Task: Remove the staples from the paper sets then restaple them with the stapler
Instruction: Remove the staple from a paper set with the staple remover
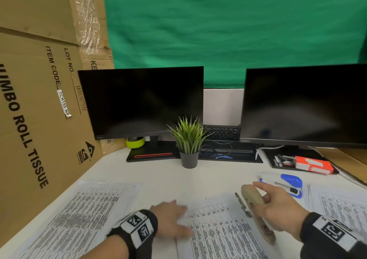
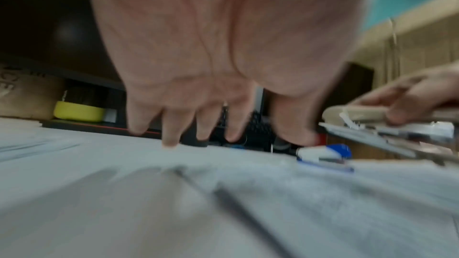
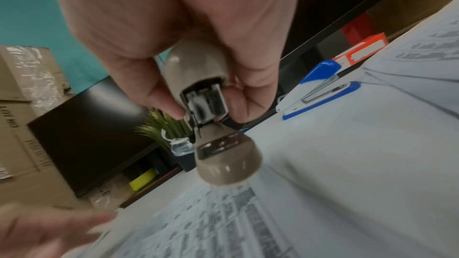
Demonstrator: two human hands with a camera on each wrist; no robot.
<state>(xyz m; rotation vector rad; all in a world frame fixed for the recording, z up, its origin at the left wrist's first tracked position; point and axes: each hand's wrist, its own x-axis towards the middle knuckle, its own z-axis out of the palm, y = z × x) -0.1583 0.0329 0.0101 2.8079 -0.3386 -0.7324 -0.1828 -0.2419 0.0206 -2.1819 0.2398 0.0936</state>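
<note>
My left hand (image 1: 172, 219) lies flat with spread fingers on the top left corner of the middle paper set (image 1: 218, 231), a printed table sheet. In the left wrist view its fingertips (image 2: 171, 142) reach down to the paper (image 2: 223, 203); the picture is blurred. My right hand (image 1: 278, 205) grips a beige stapler (image 1: 254, 203) just above the paper's top right part. In the right wrist view the thumb and fingers of that hand (image 3: 198, 26) pinch the stapler's upper half (image 3: 198, 70), and its base hangs open below. A blue and white stapler (image 1: 288, 182) lies on the desk behind my right hand.
More printed paper sets lie at the left (image 1: 79, 209) and right (image 1: 341, 205). A potted plant (image 1: 188, 139) stands mid-desk before two dark monitors (image 1: 143, 102). An orange box (image 1: 313, 166) sits at the back right. Cardboard boxes (image 1: 39, 100) wall the left side.
</note>
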